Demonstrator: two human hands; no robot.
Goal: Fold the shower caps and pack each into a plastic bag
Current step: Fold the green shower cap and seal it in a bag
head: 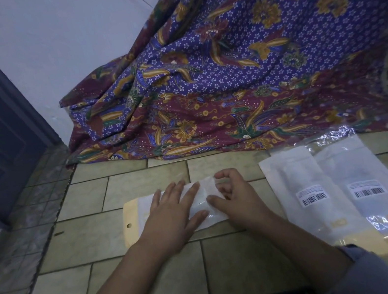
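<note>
Tiled floor (86, 202), glossy flat plastic bag (135, 218)

I see bare floor tiles (94, 232) left and near; overlapping bags (294, 176) block right, draped cloth (207, 108) behind.

Left hand (173, 211) flat on plastic bag (135, 218), right hand (233, 198) pinching its end
</note>
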